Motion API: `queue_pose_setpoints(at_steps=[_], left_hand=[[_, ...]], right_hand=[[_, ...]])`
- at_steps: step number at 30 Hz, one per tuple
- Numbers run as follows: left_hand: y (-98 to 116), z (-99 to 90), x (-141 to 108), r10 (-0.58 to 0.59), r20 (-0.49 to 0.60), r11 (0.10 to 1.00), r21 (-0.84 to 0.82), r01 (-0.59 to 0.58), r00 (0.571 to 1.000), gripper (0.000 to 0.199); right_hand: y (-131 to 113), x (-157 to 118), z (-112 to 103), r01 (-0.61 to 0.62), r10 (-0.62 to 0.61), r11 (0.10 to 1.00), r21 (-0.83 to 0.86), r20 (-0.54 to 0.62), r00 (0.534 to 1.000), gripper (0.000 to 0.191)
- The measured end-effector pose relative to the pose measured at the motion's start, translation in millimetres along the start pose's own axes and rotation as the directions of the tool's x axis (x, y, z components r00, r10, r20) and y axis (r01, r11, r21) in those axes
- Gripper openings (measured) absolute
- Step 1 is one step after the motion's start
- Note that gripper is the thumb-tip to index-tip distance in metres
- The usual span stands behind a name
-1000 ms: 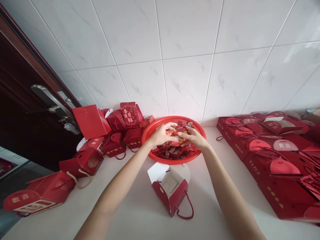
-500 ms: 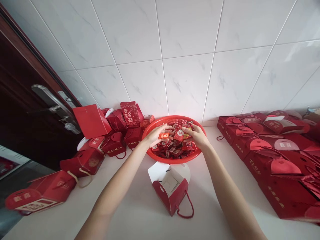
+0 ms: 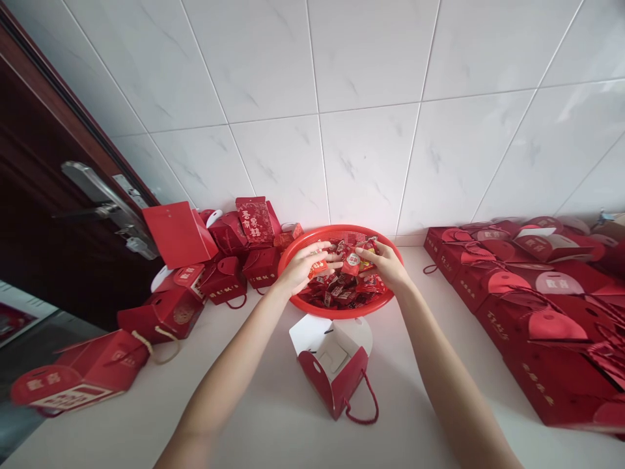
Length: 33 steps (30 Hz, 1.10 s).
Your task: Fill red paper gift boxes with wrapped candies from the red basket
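A red plastic basket (image 3: pixel 342 313) holds many small wrapped candies (image 3: pixel 342 290). Over its left side, my left hand (image 3: pixel 299 268) is curled round an orange-red wrapped candy (image 3: pixel 318 266), partly hidden by the fingers. My right hand (image 3: pixel 385 264), over the right side, pinches a red candy with a white round label (image 3: pixel 351 260); a yellow wrapper (image 3: pixel 367 254) shows beside its fingers. In front of the basket stands an open red gift box (image 3: pixel 332 384) with a white inside and a red cord handle. No candy shows in it.
Red gift boxes of several shapes (image 3: pixel 224 280) crowd the left side of the white table (image 3: pixel 263 404). Rows of red boxes with rounded flaps (image 3: pixel 517 312) fill the right. A tiled wall (image 3: pixel 366 156) rises behind; a dark door (image 3: pixel 43 182) is at the left.
My left hand has shifted slightly and its fingers reach a little further over the orange-red candy. My right hand stays in nearly the same place, and the open box has not moved.
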<state>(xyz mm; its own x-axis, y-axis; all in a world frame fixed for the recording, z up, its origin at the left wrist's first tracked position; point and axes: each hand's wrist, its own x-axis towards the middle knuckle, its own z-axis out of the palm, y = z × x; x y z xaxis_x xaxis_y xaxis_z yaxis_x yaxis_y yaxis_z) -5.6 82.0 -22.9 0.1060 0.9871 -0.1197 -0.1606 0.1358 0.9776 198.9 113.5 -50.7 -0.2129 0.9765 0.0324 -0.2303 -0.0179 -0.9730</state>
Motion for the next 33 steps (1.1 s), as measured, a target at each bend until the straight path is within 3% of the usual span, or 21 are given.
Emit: queue_pose_setpoints(at_steps=[3, 5, 9, 14, 19, 29, 31, 33], left_hand=[[2.3, 1.9, -8.7, 0.002, -0.011, 1.0, 0.03, -0.002, 1.0, 0.024], [3.8, 2.0, -18.4, 0.036, 0.038, 0.998, 0.056, -0.038, 0.999, 0.023], [2.8, 3.9, -44.5, 0.052, 0.225, 0.979, 0.18, -0.094, 0.973, 0.023], [-0.2, 6.9, -70.8, -0.092, 0.456, 0.903, 0.412, -0.119, 0.885, 0.024], [7.5, 4.1, -79.7, 0.058, 0.338, 0.815, 0.527, -0.24, 0.939, 0.012], [4.7, 13.3, -85.3, 0.207, 0.179, 0.807, 0.525, -0.271, 0.962, 0.036], [9.7, 9.1, -88.3, 0.228, 0.205, 0.765, 0.567, -0.306, 0.952, 0.037], [17.3, 2.0, -93.0, 0.176, 0.3, 0.7, 0.632, -0.333, 0.938, 0.039]], right_hand=[[-1.8, -0.7, -1.4, 0.014, -0.015, 1.0, 0.007, 0.044, 0.999, 0.039], [-5.7, -2.4, -2.6, 0.024, -0.025, 1.0, 0.011, 0.093, 0.995, 0.042], [-19.9, -12.0, -2.1, 0.078, -0.074, 0.997, -0.018, 0.178, 0.981, 0.042], [-39.1, -31.3, 4.7, 0.15, -0.12, 0.983, -0.11, 0.238, 0.964, 0.042], [-52.2, -45.7, 11.1, 0.181, -0.114, 0.966, -0.182, 0.325, 0.939, 0.045], [-56.3, -58.4, 26.2, 0.221, -0.129, 0.947, -0.232, 0.353, 0.927, 0.043], [-57.8, -59.6, 24.9, 0.238, -0.153, 0.944, -0.228, 0.335, 0.93, 0.042], [-60.1, -60.5, 21.6, 0.272, -0.205, 0.934, -0.234, 0.275, 0.939, 0.039]])
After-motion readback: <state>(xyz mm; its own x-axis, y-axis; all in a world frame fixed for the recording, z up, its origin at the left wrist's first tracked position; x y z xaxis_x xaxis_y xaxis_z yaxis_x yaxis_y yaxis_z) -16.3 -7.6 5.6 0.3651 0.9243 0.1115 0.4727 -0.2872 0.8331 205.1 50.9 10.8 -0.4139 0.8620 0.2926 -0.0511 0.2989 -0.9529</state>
